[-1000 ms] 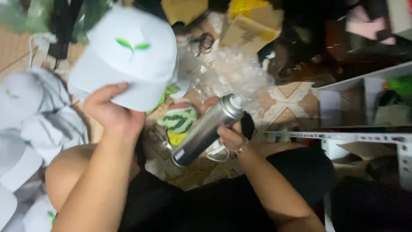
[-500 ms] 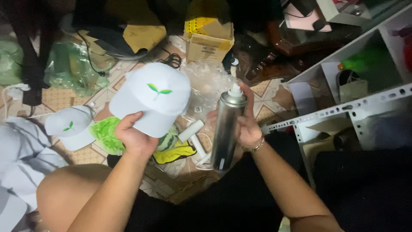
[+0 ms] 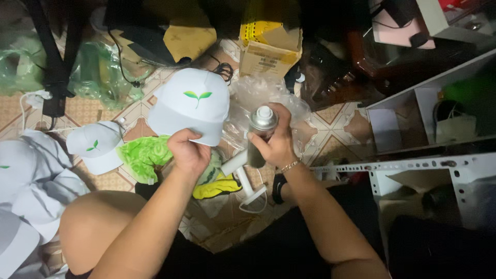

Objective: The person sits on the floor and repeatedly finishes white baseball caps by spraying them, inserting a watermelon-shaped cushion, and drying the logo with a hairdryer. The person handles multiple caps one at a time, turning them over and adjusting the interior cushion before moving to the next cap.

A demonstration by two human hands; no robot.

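A: Head view, the only one. What does each of the hands have?

B: The left hand (image 3: 190, 151) is closed on the brim of a white cap (image 3: 191, 106) with a green sprout mark on its front, held up over the tiled floor (image 3: 330, 114). The right hand (image 3: 276, 142) is wrapped round a metal spray can (image 3: 260, 132), fingers clamped on the body below the top.

A: How does the can sit?

B: Roughly upright, its long axis running almost toward the camera, so mostly the round top and white nozzle show. I cannot tell which way the nozzle opening faces.

A: And the cap relative to the can?

B: The cap lies to the can's left and slightly farther from the person, near but apart; a gap shows between the cap's right edge and the can. The crown faces up at the camera, the brim toward the person. The two hands are apart, each busy with its own thing.

A: What lies around them?

B: Under the cap, a green cloth (image 3: 144, 155) on the floor; left of it a second white cap (image 3: 98, 147), with more in a pile at the far left. Behind the can, crumpled clear plastic (image 3: 263, 90) and a cardboard box (image 3: 268, 51). A white perforated metal rail (image 3: 413, 168) runs on the right.
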